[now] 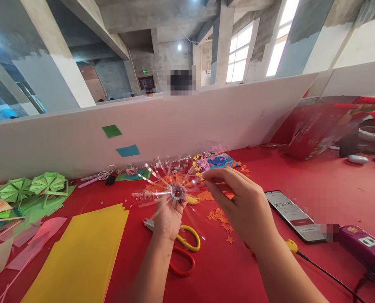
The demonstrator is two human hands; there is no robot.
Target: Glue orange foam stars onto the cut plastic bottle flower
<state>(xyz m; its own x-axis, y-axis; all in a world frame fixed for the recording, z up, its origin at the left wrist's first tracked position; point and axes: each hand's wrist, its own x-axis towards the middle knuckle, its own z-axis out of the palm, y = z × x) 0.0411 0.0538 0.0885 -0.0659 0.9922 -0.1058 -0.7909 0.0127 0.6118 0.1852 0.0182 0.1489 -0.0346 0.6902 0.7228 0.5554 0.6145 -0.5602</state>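
My left hand (170, 219) is wrapped round a clear plastic bottle (177, 192) cut into strips that fan outward, its round neck facing me. To the right, my right hand (238, 191) has thumb and forefinger pinched together by the strips; what lies between the fingertips is too small to make out. Just beyond those fingertips are small pink and yellow stars (217, 150). Orange paper stars (222, 219) lie on the table between my hands. Under my left wrist rest scissors (182, 261) with red and yellow handles, their blades partly hidden.
Yellow paper sheets (83, 248) lie at left, near folded green paper umbrellas (48, 183) and pink paper pieces (42, 235). A phone (296, 214) and a purple power strip (367, 244) are at right. A white partition (174, 122) stands behind, a red box (323, 126) at its right.
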